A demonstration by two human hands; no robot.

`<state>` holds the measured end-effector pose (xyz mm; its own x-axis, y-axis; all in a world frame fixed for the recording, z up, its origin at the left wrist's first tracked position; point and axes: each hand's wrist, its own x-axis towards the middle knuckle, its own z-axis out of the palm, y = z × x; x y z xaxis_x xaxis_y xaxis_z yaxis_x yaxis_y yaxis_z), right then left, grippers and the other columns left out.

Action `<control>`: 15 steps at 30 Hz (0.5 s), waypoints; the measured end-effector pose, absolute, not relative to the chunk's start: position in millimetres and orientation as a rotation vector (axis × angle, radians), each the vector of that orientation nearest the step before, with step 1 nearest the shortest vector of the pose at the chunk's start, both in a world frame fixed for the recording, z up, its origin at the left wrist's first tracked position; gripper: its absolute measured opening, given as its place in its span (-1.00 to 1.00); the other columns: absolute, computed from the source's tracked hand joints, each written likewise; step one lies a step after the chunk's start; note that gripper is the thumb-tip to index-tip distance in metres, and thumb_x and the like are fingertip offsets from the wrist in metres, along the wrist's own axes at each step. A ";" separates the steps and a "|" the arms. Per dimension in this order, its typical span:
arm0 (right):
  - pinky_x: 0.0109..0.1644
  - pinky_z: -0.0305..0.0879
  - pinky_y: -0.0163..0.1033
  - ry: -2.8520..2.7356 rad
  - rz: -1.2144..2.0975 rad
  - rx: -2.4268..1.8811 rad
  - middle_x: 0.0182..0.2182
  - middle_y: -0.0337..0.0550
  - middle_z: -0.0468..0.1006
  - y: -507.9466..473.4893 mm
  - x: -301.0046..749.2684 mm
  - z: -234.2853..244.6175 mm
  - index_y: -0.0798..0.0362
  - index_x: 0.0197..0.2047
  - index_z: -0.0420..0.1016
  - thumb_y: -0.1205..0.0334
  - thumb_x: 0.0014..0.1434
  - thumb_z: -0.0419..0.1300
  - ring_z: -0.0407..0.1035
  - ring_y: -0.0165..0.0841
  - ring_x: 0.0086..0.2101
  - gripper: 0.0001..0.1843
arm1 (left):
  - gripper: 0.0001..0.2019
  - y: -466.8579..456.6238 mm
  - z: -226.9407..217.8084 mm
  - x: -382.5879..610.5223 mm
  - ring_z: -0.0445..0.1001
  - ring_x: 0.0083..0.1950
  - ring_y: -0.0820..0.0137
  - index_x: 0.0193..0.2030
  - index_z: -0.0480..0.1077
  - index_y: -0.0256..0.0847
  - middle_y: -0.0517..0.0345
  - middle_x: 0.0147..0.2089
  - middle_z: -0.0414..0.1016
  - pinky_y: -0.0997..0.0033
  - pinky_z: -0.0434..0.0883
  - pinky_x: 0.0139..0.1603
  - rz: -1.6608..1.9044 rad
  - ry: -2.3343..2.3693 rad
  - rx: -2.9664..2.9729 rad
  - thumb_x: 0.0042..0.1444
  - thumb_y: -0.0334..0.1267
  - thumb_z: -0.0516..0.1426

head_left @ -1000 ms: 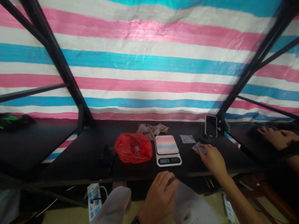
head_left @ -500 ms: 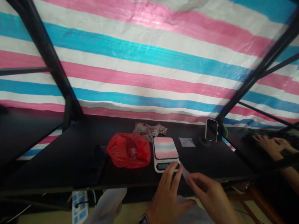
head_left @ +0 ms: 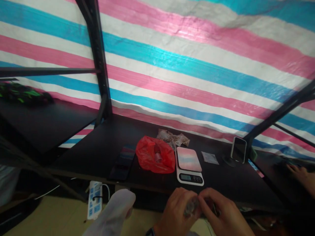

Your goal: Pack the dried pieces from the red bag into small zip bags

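Note:
My left hand and my right hand meet low in the view, just in front of the black table's edge. Both are curled around a small clear plastic bag pinched between their fingertips. What the bag contains is too blurred to tell. Right beyond the hands stands a white digital scale with a shiny platform. A crumpled red plastic bag lies to the left of the scale.
Small clear packets lie behind the scale, another flat packet to its right. A phone on a stand and a dark phone rest on the table. Another person's hand is far right. A power strip lies on the floor.
My right hand left the table's right side with the small bag and joined my left hand near the front edge. The camera has turned left and tilted.

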<state>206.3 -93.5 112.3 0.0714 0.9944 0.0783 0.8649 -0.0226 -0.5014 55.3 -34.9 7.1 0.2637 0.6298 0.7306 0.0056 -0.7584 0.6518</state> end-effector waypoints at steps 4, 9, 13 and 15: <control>-0.05 0.48 -0.20 -1.935 0.362 -1.798 -0.15 -0.08 0.72 -35.2 171.8 137.1 -0.07 -0.14 0.67 0.06 0.43 0.11 0.59 -0.20 -0.19 -0.69 | -0.82 -16.8 15.5 29.8 0.63 -0.12 0.31 0.09 0.45 -0.08 0.11 -0.11 0.64 0.33 0.59 -0.09 1.670 0.808 1.855 0.44 -0.11 0.18; 0.18 0.38 -0.14 -2.397 0.133 -1.873 0.03 0.01 0.70 50.7 129.6 148.0 0.04 0.08 0.65 0.37 0.38 0.14 0.55 -0.14 0.03 -0.69 | -0.81 17.4 24.8 1.3 0.60 0.00 0.26 0.10 0.43 -0.10 0.05 -0.03 0.60 0.20 0.58 0.06 1.926 1.120 1.791 0.42 -0.18 0.19; 0.16 0.36 -0.14 -2.631 0.133 -1.874 0.07 0.14 0.66 83.3 111.9 132.9 0.13 0.03 0.62 0.46 0.36 0.13 0.52 -0.10 0.09 -0.72 | -0.80 33.9 28.2 -13.1 0.56 0.09 0.20 0.10 0.42 -0.12 0.00 0.03 0.59 0.09 0.56 0.14 1.942 1.274 1.794 0.42 -0.16 0.18; 0.12 0.37 -0.13 -2.650 0.154 -1.861 0.03 0.17 0.67 87.7 111.0 124.2 0.16 0.01 0.60 0.49 0.33 0.13 0.54 -0.11 0.06 -0.72 | -0.80 37.5 27.7 -17.6 0.54 0.17 0.18 0.11 0.42 -0.12 -0.01 0.08 0.59 0.04 0.54 0.22 1.902 1.245 1.859 0.42 -0.15 0.18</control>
<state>111.0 87.7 124.2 -0.3375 0.9315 -0.1358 0.9409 0.3380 -0.0200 -17.6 37.5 27.7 -0.1857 0.6630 0.7252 0.3994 -0.6235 0.6722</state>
